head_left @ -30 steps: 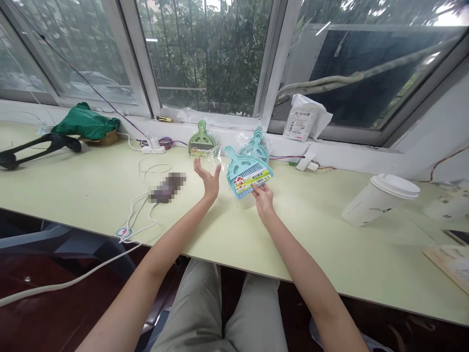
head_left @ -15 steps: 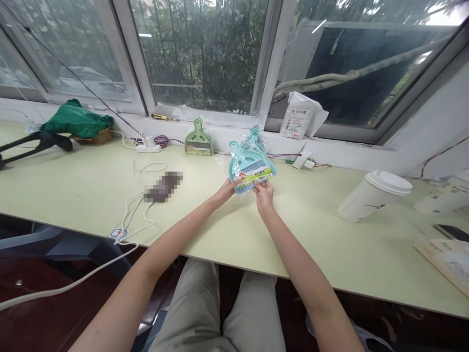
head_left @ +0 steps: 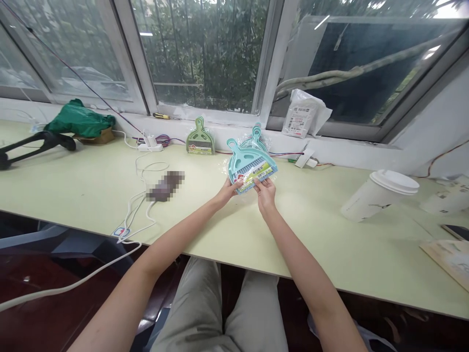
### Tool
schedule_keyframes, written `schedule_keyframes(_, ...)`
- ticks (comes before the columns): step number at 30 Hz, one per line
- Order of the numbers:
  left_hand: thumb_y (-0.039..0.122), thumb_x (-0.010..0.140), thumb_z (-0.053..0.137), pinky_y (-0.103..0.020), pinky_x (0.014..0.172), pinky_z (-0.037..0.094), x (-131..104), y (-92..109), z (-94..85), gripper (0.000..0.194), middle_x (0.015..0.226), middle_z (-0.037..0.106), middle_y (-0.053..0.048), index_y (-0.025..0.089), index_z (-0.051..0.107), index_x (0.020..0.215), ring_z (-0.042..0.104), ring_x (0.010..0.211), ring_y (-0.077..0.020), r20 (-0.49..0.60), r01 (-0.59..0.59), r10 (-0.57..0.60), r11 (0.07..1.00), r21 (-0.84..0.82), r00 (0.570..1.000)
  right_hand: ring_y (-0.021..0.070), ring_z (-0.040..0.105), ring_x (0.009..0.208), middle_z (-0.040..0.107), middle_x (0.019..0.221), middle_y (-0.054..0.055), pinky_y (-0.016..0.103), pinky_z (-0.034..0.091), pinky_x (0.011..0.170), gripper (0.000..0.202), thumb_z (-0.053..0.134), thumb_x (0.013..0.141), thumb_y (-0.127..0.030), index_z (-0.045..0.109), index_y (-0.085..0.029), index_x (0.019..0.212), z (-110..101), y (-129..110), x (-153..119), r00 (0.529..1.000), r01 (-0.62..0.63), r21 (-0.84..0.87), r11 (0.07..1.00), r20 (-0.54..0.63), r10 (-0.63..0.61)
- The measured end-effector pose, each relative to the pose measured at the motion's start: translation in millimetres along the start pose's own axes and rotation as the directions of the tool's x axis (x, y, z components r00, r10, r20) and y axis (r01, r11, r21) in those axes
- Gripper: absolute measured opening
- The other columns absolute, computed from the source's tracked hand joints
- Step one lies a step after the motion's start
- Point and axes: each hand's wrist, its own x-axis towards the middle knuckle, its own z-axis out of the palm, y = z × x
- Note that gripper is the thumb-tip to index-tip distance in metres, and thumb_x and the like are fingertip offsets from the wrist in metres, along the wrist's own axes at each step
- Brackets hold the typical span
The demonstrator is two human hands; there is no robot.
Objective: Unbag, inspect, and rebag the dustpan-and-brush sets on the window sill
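Observation:
Between my two hands is a turquoise mini dustpan and brush set (head_left: 246, 159) in clear plastic wrap, with a yellow-green label across its lower part. Its handle points up and to the left. My left hand (head_left: 227, 190) grips the lower left corner, thumb on the front. At the lower right edge my right hand (head_left: 265, 191) pinches it, fingers closed on the wrap and label. Just behind, more turquoise dustpan sets (head_left: 257, 136) lean against the wall below the window. To the left stands a green dustpan set (head_left: 200, 139), also wrapped.
White cables and a pixelated dark object (head_left: 166, 187) lie left of my arms, near a power strip (head_left: 149, 145). A lidded paper cup (head_left: 377, 196) stands at right. Further off are a green bag (head_left: 78, 120), a white package (head_left: 303, 115) and a screwdriver (head_left: 161, 116).
The held dustpan set has tilted a little further to the left, its handle swinging left. Both hands keep hold of it. The whole view has shifted slightly.

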Motion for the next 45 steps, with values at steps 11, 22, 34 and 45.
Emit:
schedule_keyframes(11, 0.011, 0.067, 0.059, -0.041, 0.078, 0.059, 5.9, 8.7, -32.8, 0.053, 0.111, 0.067, -0.010, 0.014, 0.049, 0.119, 0.068, 0.092, -0.0241, -0.236, 0.077, -0.100, 0.991, -0.105, 0.967, 0.0318, 0.062, 0.110, 0.067, 0.112, 0.016, 0.054, 0.050, 0.094, 0.044, 0.070, 0.076, -0.045, 0.063, -0.017, 0.110, -45.9, -32.4, 31.7, 0.941, 0.310, -0.758, 0.574, 0.331, -0.071)
schedule_keyframes(22, 0.015, 0.075, 0.059, -0.023, 0.053, 0.056, -1.5, 6.1, -42.2, 0.047, 0.103, 0.069, -0.014, 0.010, 0.051, 0.121, 0.070, 0.069, -0.0192, 0.005, 0.370, -0.370, 0.927, -0.063, 0.929, 0.0248, 0.056, 0.107, 0.073, 0.100, 0.004, 0.047, 0.040, 0.100, 0.026, 0.051, 0.091, -0.037, 0.074, -0.027, 0.093, -59.4, -9.9, 39.6, 0.719, 0.695, -0.679, 0.235, 0.662, -0.213)
schedule_keyframes(34, 0.045, 0.079, 0.065, -0.027, 0.054, 0.054, -13.2, 11.6, -26.9, 0.086, 0.119, 0.061, -0.017, 0.025, 0.015, 0.147, 0.068, 0.066, -0.0171, 0.103, 0.266, -0.288, 0.946, 0.186, 0.952, 0.0246, 0.061, 0.102, 0.062, 0.118, 0.011, 0.042, 0.052, 0.088, 0.084, 0.078, 0.056, -0.035, 0.049, -0.019, 0.133, -78.5, 15.3, 55.2, 0.975, 0.024, -0.593, 0.805, 0.192, 0.113)
schedule_keyframes(45, 0.037, 0.066, 0.076, -0.027, 0.063, 0.050, 21.2, 52.1, -99.8, 0.087, 0.116, 0.059, -0.011, 0.027, 0.037, 0.144, 0.062, 0.068, -0.0126, -0.284, -0.119, 0.390, 0.744, 0.657, 0.876, 0.0250, 0.051, 0.121, 0.053, 0.133, 0.018, 0.041, 0.039, 0.102, 0.075, 0.065, 0.068, -0.036, 0.040, -0.013, 0.135, 31.8, 68.5, 101.1, 0.916, 0.401, -0.570, 0.717, 0.219, -0.337)
